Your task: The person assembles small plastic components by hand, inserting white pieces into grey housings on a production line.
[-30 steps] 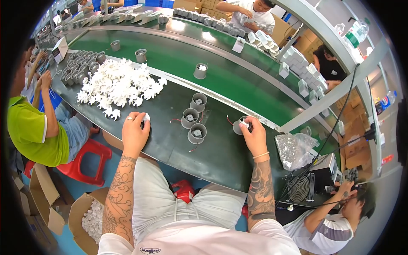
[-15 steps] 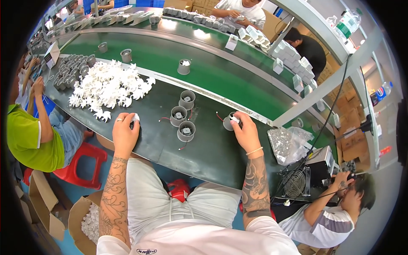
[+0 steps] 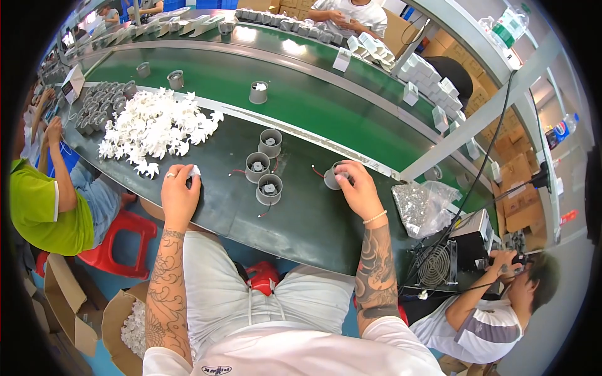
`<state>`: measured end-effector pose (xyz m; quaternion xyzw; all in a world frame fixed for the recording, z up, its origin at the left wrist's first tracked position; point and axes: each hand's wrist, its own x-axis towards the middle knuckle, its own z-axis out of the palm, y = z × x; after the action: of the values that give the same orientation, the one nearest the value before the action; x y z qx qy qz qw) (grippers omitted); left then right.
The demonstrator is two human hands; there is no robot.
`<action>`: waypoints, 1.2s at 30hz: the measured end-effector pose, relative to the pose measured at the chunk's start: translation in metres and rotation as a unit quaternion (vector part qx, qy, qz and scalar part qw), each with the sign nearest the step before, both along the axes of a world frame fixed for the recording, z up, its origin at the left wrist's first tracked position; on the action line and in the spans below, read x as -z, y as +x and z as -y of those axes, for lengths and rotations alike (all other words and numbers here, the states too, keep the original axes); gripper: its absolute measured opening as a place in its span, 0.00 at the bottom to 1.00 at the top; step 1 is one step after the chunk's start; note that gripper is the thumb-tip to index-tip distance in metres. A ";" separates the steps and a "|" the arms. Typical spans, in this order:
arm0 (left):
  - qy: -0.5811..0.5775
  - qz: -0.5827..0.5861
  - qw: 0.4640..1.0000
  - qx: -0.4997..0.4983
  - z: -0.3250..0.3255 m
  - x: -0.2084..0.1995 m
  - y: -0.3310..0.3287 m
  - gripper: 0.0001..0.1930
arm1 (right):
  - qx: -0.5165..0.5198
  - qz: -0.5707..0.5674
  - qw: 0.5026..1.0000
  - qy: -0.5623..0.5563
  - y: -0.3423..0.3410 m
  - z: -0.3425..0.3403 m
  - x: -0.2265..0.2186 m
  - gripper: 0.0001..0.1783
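My left hand is closed in a pinch near the table's front edge, with a small white fan blade between thumb and forefinger. Over at the right, my right hand is closed about the rim of a grey round fan housing; a red wire sticks out on its left. My fingers cover much of its inside. Between my hands stand three more housings, a far one, a middle one and a near one, upright with motors inside. A heap of white fan blades lies beyond my left hand.
On the green conveyor belt stands a housing with a white blade. Grey housings crowd the far left. A bag of small parts lies right, near a metal post. Co-workers sit left and right.
The white piece at my right fingertips no longer shows clearly, and those fingers have moved onto the housing's rim. My left hand keeps its pinch. The view has shifted slightly.
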<state>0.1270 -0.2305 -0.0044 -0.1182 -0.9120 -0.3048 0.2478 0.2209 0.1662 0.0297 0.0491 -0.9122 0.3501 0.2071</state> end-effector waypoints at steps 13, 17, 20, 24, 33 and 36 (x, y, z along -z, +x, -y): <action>-0.025 -0.045 0.999 0.001 0.000 0.003 -0.002 0.12 | 0.000 0.026 0.999 -0.019 0.001 0.000 -0.004 0.13; 0.025 -0.028 0.998 -0.050 0.000 0.004 0.001 0.12 | 0.120 0.023 0.992 -0.027 -0.005 0.010 -0.002 0.15; 0.047 -0.012 0.998 -0.032 -0.001 0.006 0.001 0.12 | 0.213 0.055 0.976 -0.001 -0.005 0.012 -0.002 0.22; 0.047 -0.023 0.998 -0.026 -0.002 0.002 0.003 0.12 | 0.151 0.070 0.984 -0.060 -0.009 0.000 0.022 0.19; 0.067 -0.006 0.997 -0.023 0.002 -0.003 0.003 0.11 | 0.145 0.063 0.985 0.072 -0.017 0.014 0.029 0.16; 0.050 0.007 0.999 0.019 -0.005 -0.003 0.000 0.10 | 0.163 0.022 0.983 0.085 -0.010 0.006 0.031 0.13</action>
<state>0.1266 -0.2259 -0.0015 -0.1205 -0.8948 -0.3556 0.2415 0.2106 0.1598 -0.0018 -0.0904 -0.9388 0.2336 0.2367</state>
